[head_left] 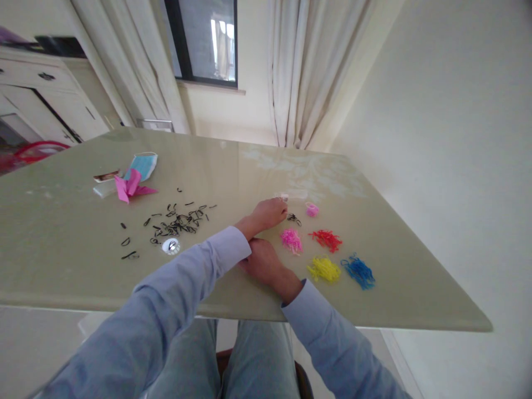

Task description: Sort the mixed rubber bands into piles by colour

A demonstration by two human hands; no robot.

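My left hand [270,213] reaches across to the right over my other wrist, its fingers curled closed beside a small bunch of black bands [293,219]; whatever it grips is too small to make out. Below it, my right hand [264,260] rests on the table, its fingers hidden under my left sleeve. Right of my hands lie a pink pile [291,241], a red pile [327,240], a yellow pile [325,269] and a blue pile [359,271] of small bands. Many black bands [180,223] are scattered to the left, near a white round piece [170,246].
A pink ring-like item [311,209] and a clear plastic bag [297,194] lie beyond the piles. At the back left are a blue mask [143,165], pink paper [132,187] and a small packet [105,189]. The table [407,288] ends near my lap.
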